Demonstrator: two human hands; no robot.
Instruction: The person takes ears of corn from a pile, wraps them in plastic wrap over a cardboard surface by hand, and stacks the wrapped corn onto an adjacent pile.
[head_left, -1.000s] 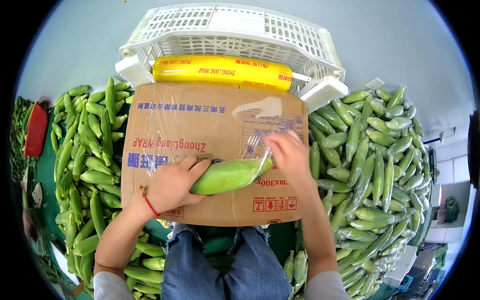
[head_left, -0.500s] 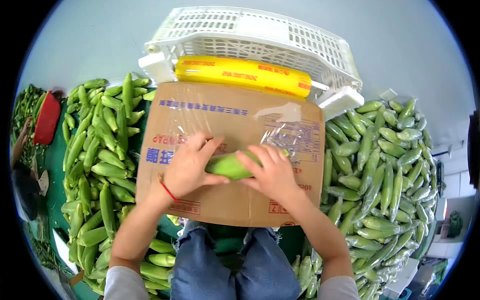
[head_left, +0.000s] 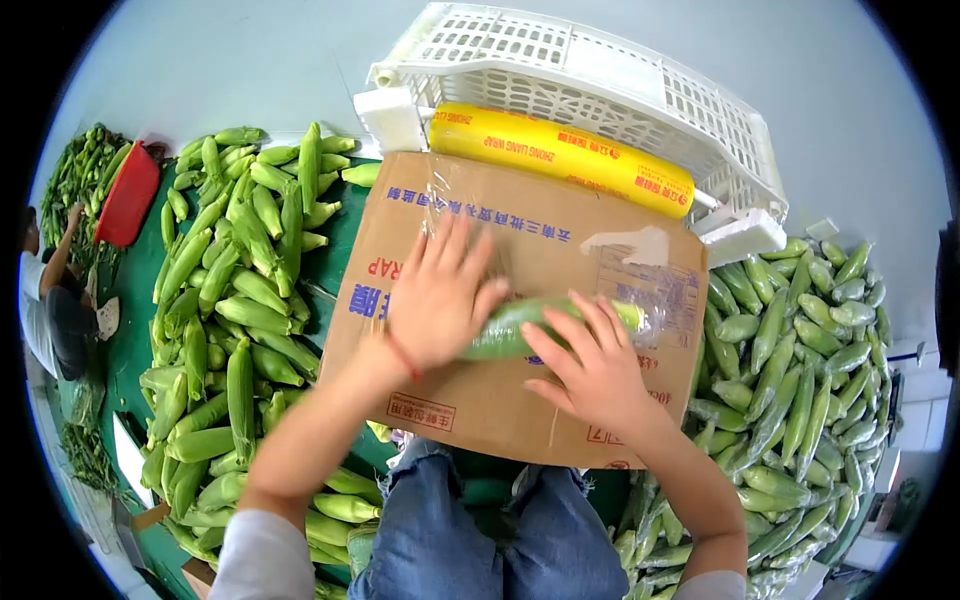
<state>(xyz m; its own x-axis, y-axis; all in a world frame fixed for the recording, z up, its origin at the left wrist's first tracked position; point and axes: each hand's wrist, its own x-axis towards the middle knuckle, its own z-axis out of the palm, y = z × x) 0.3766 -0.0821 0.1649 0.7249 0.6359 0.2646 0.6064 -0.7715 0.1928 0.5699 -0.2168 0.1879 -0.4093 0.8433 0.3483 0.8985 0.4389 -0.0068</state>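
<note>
A green corn ear (head_left: pixel 510 328) in clear film lies on the brown cardboard box (head_left: pixel 500 400), its right end wrapped in crinkled film. My left hand (head_left: pixel 440 300), with a red string at the wrist, is spread flat over the ear's left end and the film on the box. My right hand (head_left: pixel 592 362) rests on the ear's right part, fingers apart. Behind the box, a yellow roll of film (head_left: pixel 560 155) is mounted on a rod before a white plastic crate (head_left: pixel 600 75).
Unwrapped corn ears (head_left: pixel 250 285) are heaped at the left, and film-wrapped ears (head_left: pixel 800 370) at the right. A red basket (head_left: pixel 130 197) stands at the far left, near another person (head_left: pixel 45 300) at the frame's edge. My knees are below the box.
The view has turned left, shifting the box rightward. My left hand has gone from gripping the ear to lying spread over it. My right hand has moved from the film's end onto the ear.
</note>
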